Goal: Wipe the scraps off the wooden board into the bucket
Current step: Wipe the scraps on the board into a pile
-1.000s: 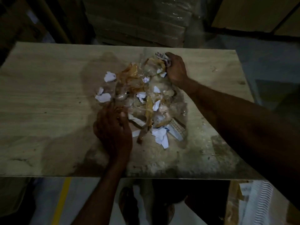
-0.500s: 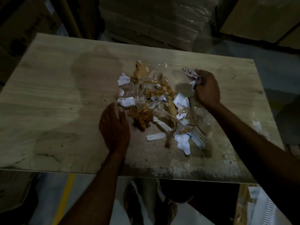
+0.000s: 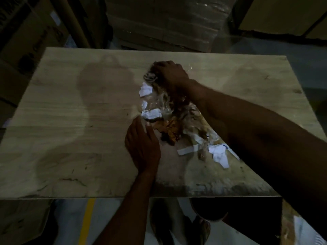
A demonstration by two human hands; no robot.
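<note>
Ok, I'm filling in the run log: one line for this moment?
right hand: grips scraps at far end | left hand: flat against their near-left edge | wooden board: scraps not yet off

Heap of white, clear and brown scraps (image 3: pixel 168 128) right of centre on pale wooden board (image 3: pixel 70 121)

Pale wooden board (image 3: pixel 70 112), grain running left to right, dark stains on left half, grey grime (image 3: pixel 212 187) along near edge. Scraps (image 3: pixel 177 121) heaped right of centre: white paper bits (image 3: pixel 150 113), clear plastic film (image 3: pixel 164 105), brown crumpled pieces (image 3: pixel 169 129), white strip (image 3: pixel 185 150) nearer front.
</note>
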